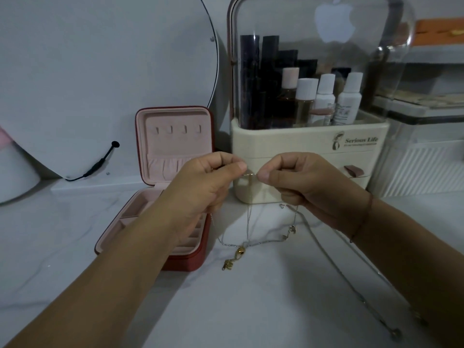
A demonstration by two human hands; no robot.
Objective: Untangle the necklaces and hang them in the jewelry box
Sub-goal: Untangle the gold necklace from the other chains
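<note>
Left hand (208, 182): thumb and forefinger pinched on a fine silver chain.
Right hand (308, 187): same pinch, fingertips nearly meeting the left's.
Necklaces (251, 237): tangled strands hang from both hands, with the lower loops and gold pendants lying on the white table (251, 305) beneath.
Jewelry box (173, 146): red, pink-lined, lid upright, behind and under the left forearm.
Cosmetic organiser (311, 146): directly behind both hands.

Two hands were in view, a left hand (200, 183) and a right hand (303, 182). There was one jewelry box (175, 146), with four hooks (178, 129) in its lid. One cosmetic organizer (301, 144) held four pale-capped bottles (325, 96). There was one round mirror (100, 71). The tangled necklaces (251, 241) could not be counted.
</note>
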